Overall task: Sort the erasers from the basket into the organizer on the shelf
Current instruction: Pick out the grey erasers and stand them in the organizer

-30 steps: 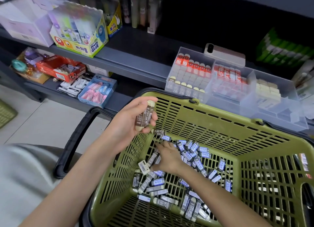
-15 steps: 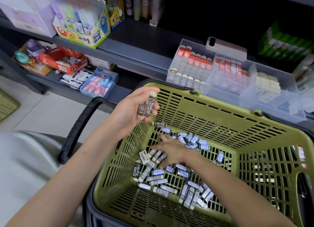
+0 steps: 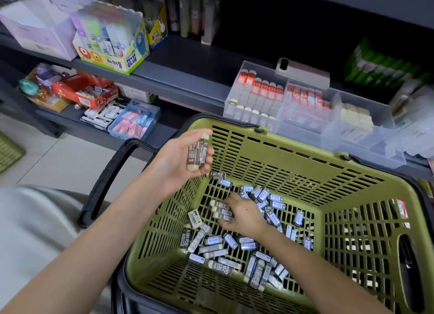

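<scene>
A green slotted basket [image 3: 305, 163] holds several loose erasers [image 3: 218, 241] in dark 2B sleeves and blue-white sleeves. My left hand [image 3: 178, 163] hovers over the basket's left rim, shut on a couple of brown-sleeved 2B erasers [image 3: 197, 152]. My right hand [image 3: 244, 216] is down inside the basket, fingers closed on a few dark-sleeved erasers [image 3: 222, 211]. The clear organizer [image 3: 312, 128] stands on the shelf behind the basket, with rows of red-topped and cream erasers in its compartments.
A black basket handle [image 3: 105, 184] hangs off the left side. On the shelves sit a glue display box [image 3: 110, 43], a red box [image 3: 87, 90], a blue tray of pink erasers [image 3: 133, 121] and a phone [image 3: 303, 71] behind the organizer.
My right hand has gathered several dark-sleeved erasers off the basket floor and closed on them. The left hand still holds its erasers in about the same spot.
</scene>
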Motion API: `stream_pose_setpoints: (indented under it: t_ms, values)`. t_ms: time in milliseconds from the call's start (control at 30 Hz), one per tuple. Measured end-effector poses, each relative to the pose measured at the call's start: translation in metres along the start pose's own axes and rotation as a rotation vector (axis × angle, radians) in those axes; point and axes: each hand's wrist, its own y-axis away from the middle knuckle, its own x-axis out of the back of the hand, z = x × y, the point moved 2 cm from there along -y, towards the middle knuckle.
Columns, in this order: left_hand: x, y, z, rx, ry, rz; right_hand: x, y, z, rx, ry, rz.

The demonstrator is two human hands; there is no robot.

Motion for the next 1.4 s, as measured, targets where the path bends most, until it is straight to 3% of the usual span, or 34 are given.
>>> stream_pose_setpoints:
  t_ms: [100,200,333,500,667,933,1067,1133,1300,1400]
  values:
    - [-0.003,0.001,-0.011,0.001,-0.072,0.107,0.033,0.018,-0.008,-0.259,-0.428,0.265]
    - [-0.018,0.007,-0.026,-0.035,-0.141,0.167,0.079,0.029,-0.029,-0.343,-0.819,0.448]
    - [-0.05,0.012,-0.04,-0.074,-0.105,0.06,0.136,0.035,-0.058,-0.291,-0.737,0.635]
    - [-0.065,0.005,-0.031,-0.16,0.053,0.071,0.168,0.045,-0.064,-0.199,-0.655,0.593]
    - [-0.071,-0.002,-0.013,-0.133,0.196,0.074,0.182,0.054,-0.054,-0.122,-1.101,0.489]
    - [-0.076,-0.021,0.004,-0.255,0.243,0.036,0.201,0.043,-0.048,-0.094,-1.196,0.488]
    - [-0.065,-0.033,0.027,-0.374,0.291,0.007,0.219,0.033,-0.032,-0.038,-1.516,0.46]
    - [-0.055,-0.041,0.04,-0.435,0.245,0.058,0.232,0.026,-0.019,-0.064,-1.456,0.446]
    - [-0.039,-0.063,0.062,-0.508,0.015,0.163,0.261,-0.008,0.007,-0.224,-0.777,0.505]
    - [-0.034,-0.073,0.065,-0.514,-0.033,0.178,0.274,-0.03,0.01,-0.233,-0.658,0.442]
